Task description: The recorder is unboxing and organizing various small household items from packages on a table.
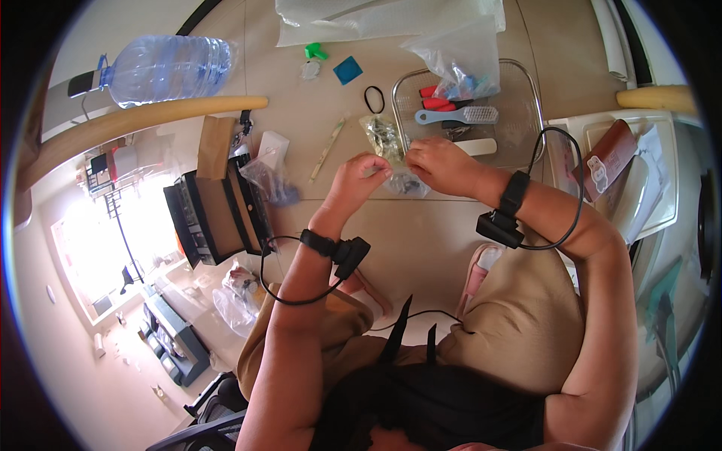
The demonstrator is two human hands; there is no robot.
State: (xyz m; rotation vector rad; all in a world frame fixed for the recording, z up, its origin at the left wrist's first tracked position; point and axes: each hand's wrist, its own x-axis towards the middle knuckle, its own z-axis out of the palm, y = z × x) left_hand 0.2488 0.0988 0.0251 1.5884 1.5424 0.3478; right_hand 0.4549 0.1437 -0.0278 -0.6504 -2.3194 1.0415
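My left hand [364,175] is raised with thumb and fingertips brought close together; whether something small is between them cannot be told. Just to its right, my right hand [437,163] has its fingers curled at the left edge of a wire-rimmed mesh basket [396,107]. Under and between the hands lie a clear plastic bag with small contents [383,135] and another small clear bag [407,183]. The basket holds a blue-handled brush [457,116], red-and-black handled tools [437,104], a white bar-shaped object [478,147] and part of a plastic bag [471,56]. A black band [374,100] lies beyond.
Farther off are a blue square [347,70], a green plastic piece [316,51] and a patterned stick [327,150]. A black box [217,214] stands left, near a large water bottle [169,70]. A white tray [671,169] with a brown case [609,158] is right.
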